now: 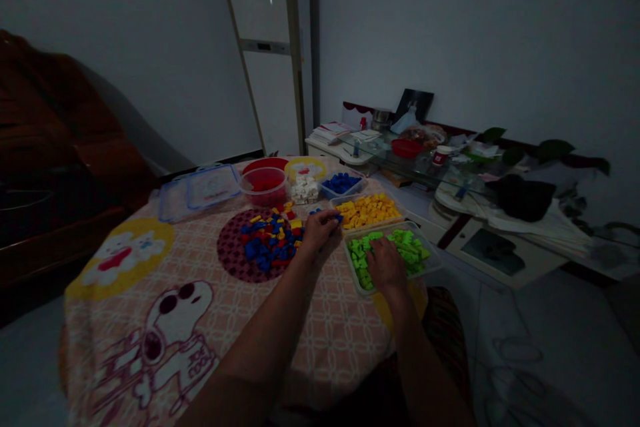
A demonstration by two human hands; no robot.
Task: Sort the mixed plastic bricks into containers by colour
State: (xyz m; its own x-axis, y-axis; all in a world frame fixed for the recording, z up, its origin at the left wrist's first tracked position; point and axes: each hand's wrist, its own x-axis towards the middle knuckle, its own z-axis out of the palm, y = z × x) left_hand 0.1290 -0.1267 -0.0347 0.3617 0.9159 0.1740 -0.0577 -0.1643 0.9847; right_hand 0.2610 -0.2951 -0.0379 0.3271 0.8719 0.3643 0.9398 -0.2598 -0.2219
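Note:
My left hand (319,232) is above the table between the mixed pile and the tubs, its fingers pinched on a small blue toy brick (339,218). Bent down among the green bricks (357,252), my right hand (387,265) has its fingers closed; what they grip is hidden. The green bricks fill a clear plastic tub (434,260). Just behind it, yellow bricks (367,210) lie in another tub, and blue bricks (341,182) in a smaller one. A loose pile of mixed blue, red and yellow bricks (270,240) lies left of my left hand.
White bricks (304,190) are heaped beside a round clear tub (264,190) with red contents. Blue-edged clear lids (200,190) lie at the back left of the patterned tablecloth (330,327). A cluttered glass-topped cabinet (395,160) stands beyond the table on the right.

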